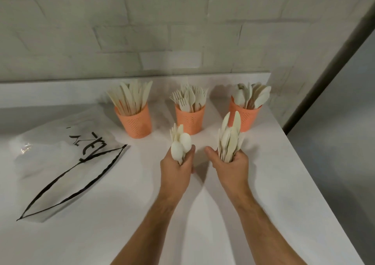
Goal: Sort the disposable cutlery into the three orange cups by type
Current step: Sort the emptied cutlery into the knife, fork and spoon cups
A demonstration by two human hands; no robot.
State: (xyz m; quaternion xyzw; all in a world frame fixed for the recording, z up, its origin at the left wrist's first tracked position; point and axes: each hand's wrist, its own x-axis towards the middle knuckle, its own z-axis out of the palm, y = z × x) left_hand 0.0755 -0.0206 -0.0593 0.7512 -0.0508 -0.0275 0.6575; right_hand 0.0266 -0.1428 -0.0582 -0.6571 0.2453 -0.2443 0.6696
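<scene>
Both your forearms reach forward over the white table [203,214], converging so the hands sit near each other, thumbs facing inward. Your left hand [176,168] is curled round a small bunch of spoons [180,142], bowls standing upright above the fist. Your right hand [231,166] grips a fuller bundle of knives [230,136] — blades pointing up, fanned slightly. To the left lies a clear plastic bag [60,153] with black edging and lettering, flat on the table. Beyond your hands stand the three orange cups in a row: the left cup [134,122] holds knives, the middle cup [189,119] forks, the right cup [244,115] spoons — just behind your knife bundle. A pale brick wall [162,31] rises behind.
</scene>
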